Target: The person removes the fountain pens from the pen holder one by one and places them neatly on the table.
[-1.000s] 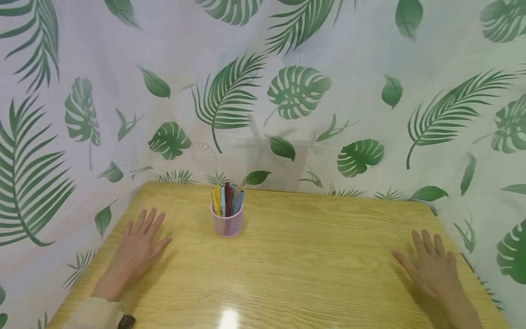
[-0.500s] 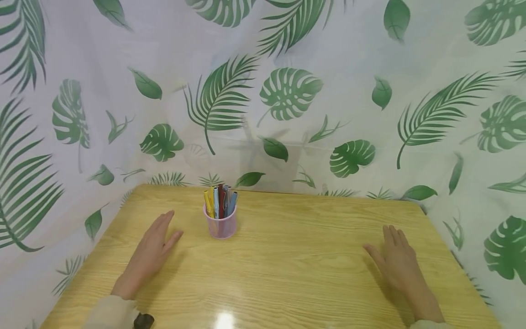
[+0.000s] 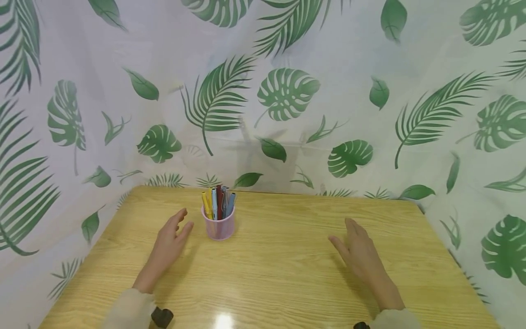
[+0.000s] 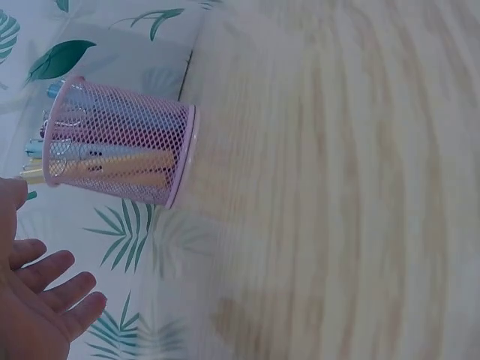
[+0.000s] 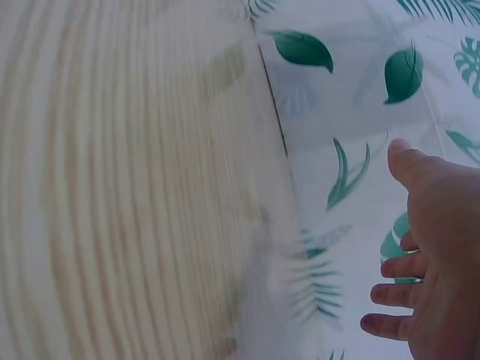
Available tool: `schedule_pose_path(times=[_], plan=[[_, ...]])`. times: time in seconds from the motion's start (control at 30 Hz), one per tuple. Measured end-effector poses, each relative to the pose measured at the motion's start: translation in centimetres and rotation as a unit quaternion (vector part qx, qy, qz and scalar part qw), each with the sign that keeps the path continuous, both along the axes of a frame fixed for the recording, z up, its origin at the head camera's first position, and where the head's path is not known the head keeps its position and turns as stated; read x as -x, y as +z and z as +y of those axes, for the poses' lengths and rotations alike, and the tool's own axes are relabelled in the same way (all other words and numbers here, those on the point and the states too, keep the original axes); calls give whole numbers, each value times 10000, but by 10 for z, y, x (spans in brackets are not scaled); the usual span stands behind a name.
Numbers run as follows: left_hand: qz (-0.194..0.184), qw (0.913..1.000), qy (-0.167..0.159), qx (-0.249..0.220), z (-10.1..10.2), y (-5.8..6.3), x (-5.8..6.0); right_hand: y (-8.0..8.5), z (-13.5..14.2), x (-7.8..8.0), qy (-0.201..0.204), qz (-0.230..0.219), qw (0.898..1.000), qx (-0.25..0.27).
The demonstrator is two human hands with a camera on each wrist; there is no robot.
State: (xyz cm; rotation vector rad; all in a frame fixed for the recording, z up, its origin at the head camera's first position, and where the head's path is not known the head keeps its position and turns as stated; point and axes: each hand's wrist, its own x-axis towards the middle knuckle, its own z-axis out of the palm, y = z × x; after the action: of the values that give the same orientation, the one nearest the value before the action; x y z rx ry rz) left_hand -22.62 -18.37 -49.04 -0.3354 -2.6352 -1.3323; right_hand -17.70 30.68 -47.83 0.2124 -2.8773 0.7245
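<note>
A pink mesh pen holder point(image 3: 220, 229) stands upright near the back left of the wooden table, filled with several pens point(image 3: 218, 203) in yellow, light blue, dark red and grey-blue. Just left of it, my left hand point(image 3: 168, 240) is held with thumb apart and fingers relaxed, touching nothing. The left wrist view shows the holder's mesh wall point(image 4: 124, 142) beyond the fingers point(image 4: 56, 270) of that hand. Over the right half of the table hovers my right hand point(image 3: 361, 251), palm turned inward, thumb spread, nothing in it.
The wood-grain table point(image 3: 279, 274) spreads under both hands. A white curtain point(image 3: 304, 151) printed with green leaves hangs behind the table and along its sides. Black straps point(image 3: 162, 316) show at the wrists by the cream sleeves.
Both hands have moved inward from the table's sides, the left toward the pen holder and the right toward the middle. Their palms have turned to face each other. The pen holder still stands on the table.
</note>
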Motion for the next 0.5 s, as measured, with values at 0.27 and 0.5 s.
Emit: schedule_pose_path(times=[0.27, 0.5], plan=[[-55, 9974, 77, -711, 15, -3, 11, 3, -42, 10, 47, 58, 9999, 155], [-33, 9944, 192, -1042, 27, 0, 16, 6, -80, 20, 215, 265, 9988, 337]])
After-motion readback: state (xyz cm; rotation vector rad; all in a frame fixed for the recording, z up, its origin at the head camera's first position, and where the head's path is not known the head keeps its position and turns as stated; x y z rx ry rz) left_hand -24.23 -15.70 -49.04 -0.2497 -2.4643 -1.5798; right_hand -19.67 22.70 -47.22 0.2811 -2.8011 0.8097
